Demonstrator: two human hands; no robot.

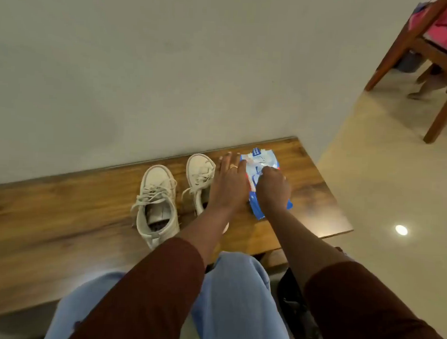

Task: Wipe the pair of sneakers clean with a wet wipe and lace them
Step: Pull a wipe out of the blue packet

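Note:
Two off-white sneakers with loose laces stand side by side on a wooden table (61, 213), toes toward the wall. The left sneaker (157, 202) is in full view; my left forearm covers the heel of the right sneaker (199, 173). A blue and white wet wipe pack (261, 168) lies right of the shoes. My left hand (229, 182), with a ring, lies flat with straight fingers against the pack's left edge. My right hand (273, 187) is curled on top of the pack, its fingertips pinching at the opening; what they hold is hidden.
The table runs along a plain wall (170, 64) and ends at the right near a tiled floor (383, 189). A wooden chair (427, 63) with pink cloth stands at the far right. My knees in light jeans (232, 298) are below the table edge.

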